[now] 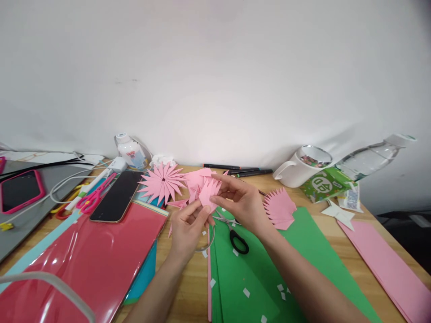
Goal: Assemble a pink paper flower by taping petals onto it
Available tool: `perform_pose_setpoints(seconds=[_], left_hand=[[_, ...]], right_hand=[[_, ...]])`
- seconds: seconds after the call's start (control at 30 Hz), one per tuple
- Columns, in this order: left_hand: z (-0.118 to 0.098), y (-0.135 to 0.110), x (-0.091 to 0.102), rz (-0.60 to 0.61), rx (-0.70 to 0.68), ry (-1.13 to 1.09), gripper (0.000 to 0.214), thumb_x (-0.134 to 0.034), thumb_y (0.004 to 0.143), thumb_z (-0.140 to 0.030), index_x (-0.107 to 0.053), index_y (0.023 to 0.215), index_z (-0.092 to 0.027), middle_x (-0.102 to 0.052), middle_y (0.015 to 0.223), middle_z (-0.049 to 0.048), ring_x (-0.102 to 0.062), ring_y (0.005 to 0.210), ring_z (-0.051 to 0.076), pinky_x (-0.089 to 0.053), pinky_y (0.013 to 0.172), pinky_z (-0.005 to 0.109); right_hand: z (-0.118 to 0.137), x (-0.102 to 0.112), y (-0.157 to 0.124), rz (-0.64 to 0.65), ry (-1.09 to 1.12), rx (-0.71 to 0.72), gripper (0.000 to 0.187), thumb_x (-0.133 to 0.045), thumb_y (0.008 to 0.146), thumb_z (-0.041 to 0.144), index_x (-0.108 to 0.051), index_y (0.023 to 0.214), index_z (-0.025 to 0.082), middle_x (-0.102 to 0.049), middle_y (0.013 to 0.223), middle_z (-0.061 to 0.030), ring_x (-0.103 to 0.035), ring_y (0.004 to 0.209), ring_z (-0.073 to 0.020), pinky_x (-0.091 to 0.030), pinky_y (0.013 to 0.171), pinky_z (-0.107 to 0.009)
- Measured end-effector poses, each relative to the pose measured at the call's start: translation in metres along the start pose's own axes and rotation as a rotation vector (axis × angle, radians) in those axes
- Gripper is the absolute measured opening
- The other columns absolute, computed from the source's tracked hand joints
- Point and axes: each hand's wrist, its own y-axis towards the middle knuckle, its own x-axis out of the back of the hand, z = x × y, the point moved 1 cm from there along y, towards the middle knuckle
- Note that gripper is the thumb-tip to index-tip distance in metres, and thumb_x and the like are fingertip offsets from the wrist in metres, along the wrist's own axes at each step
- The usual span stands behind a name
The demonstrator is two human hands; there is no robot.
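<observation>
The left hand and the right hand come close together over the desk, both pinching a folded pink paper piece with pointed tips. The left grips its lower edge between thumb and fingers; the right holds it from the right side (its finer folds are too small to make out). The piece is held up in front of more pink paper, whose outline is partly covered.

Just below the hands, black-handled scissors lie with their blades partly spread on green sheets, where small white scraps are scattered. To the left sits a pink paper starburst, its points fanning all round; to the right lies a pink fan with a toothed edge. Markers lie near the wall.

Farther left, a black phone rests beside pink scissors, partly over wrapped red sheets, with a white bottle behind. Farther right stand a white mug, a green packet and a tilted clear bottle, with pink strips nearer the desk's right edge.
</observation>
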Motion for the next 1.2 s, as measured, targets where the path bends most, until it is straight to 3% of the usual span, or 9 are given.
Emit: perform_pose_setpoints(seconds=[0.27,0.53,1.2], left_hand=[[-0.0002,0.0,-0.0004,-0.002,0.005,-0.052,0.019,-0.061,0.08,-0.032,-0.068,0.085,-0.015,-0.061,0.056,-0.0009,-0.053,0.05,0.011,-0.044,0.05,0.022],[-0.0025,-0.001,-0.0027,-0.016,0.026,-0.059,0.019,-0.061,0.079,-0.032,-0.063,0.068,-0.015,-0.062,0.055,-0.0011,-0.054,0.049,0.011,-0.044,0.049,0.021],[-0.0079,-0.001,-0.0025,0.004,0.005,0.005,0.022,-0.06,0.079,-0.031,-0.062,0.063,-0.016,-0.061,0.053,-0.0011,-0.053,0.047,0.01,-0.043,0.048,0.021]], right_hand=[[0.001,-0.0035,-0.0022,-0.034,-0.018,0.019,0.044,-0.072,0.069,0.024,-0.063,0.111,0.02,-0.058,0.075,0.0008,-0.057,0.067,-0.0114,-0.055,0.068,-0.029],[0.002,-0.0048,-0.0018,-0.032,-0.002,-0.001,0.043,-0.072,0.069,0.029,-0.062,0.11,0.021,-0.053,0.071,0.0026,-0.054,0.065,-0.0105,-0.052,0.065,-0.027],[0.0045,-0.0073,-0.0031,-0.026,0.01,-0.043,0.037,-0.067,0.071,0.023,-0.057,0.107,0.021,-0.053,0.071,0.0027,-0.052,0.065,-0.0113,-0.047,0.064,-0.026]])
